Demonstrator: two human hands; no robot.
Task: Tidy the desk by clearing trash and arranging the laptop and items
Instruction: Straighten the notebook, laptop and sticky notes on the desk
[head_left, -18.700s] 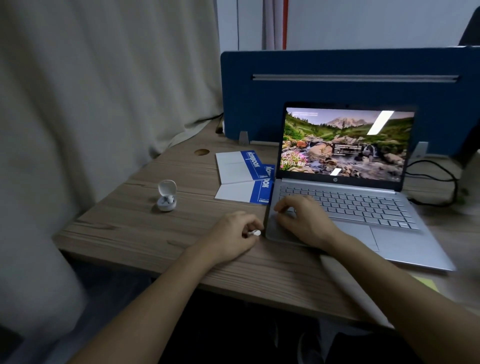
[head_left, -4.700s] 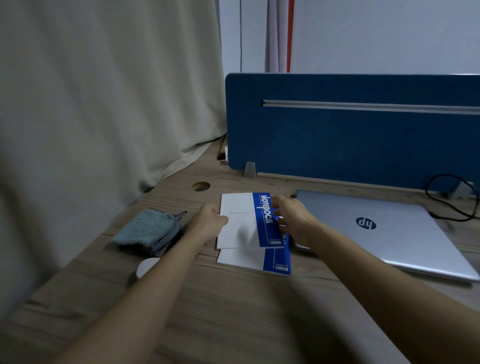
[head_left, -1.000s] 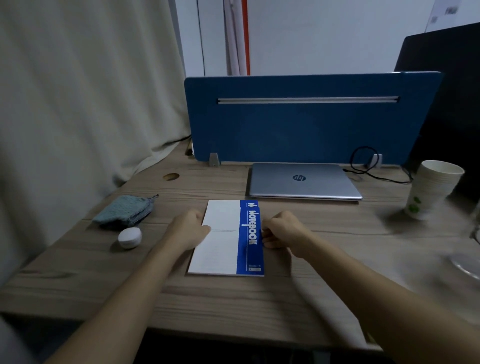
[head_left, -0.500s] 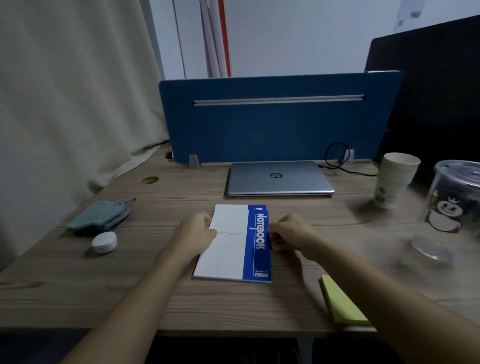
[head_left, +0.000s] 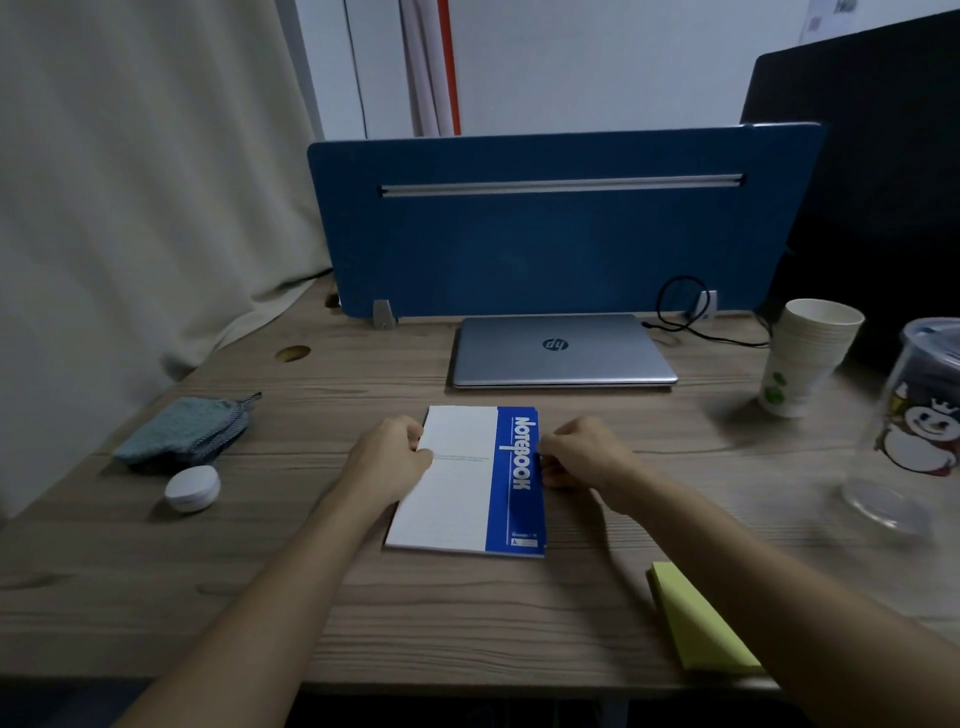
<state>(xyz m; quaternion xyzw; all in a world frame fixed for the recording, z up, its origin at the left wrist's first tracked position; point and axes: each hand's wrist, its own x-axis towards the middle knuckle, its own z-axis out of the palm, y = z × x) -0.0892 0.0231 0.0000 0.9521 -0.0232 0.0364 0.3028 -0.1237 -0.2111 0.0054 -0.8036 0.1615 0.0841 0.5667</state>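
Head view: left hand (head_left: 387, 460) and right hand (head_left: 579, 454), fingers curled, pinch opposite edges of the white-and-blue paper notebook (head_left: 470, 480), mid-desk, 6 o'clock of the closed silver laptop (head_left: 561, 351). Nothing has shifted over the last half second; notebooks now sit stacked as one, squaring looks done.

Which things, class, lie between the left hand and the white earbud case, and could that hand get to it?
Probably yes. The left hand holds the notebook edge; only bare desk shows between it and the earbud case. The cloth lies behind the case, not across the path.
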